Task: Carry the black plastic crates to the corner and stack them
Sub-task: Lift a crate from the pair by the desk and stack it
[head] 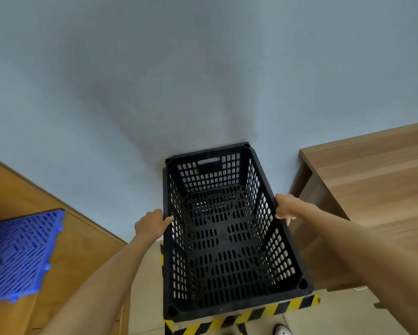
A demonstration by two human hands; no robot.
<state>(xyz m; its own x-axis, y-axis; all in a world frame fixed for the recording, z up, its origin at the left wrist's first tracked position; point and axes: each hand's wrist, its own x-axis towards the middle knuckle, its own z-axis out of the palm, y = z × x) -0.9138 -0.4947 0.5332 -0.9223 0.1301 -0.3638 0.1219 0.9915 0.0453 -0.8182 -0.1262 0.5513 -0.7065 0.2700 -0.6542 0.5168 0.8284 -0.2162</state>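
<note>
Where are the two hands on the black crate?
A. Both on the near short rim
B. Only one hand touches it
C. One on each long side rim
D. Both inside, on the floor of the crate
C: the left hand grips the left long rim of the black crate, and the right hand grips the right one.

The black crate (pixel 227 228) stood hard against the wall (pixel 179 81); a wooden desk (pixel 372 180) crowded its right, open floor left.

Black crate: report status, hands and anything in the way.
Left hand and right hand grip the long rims of the black crate. Crate empty, against the wall, over striped tape. Wooden desk close on the right.
</note>
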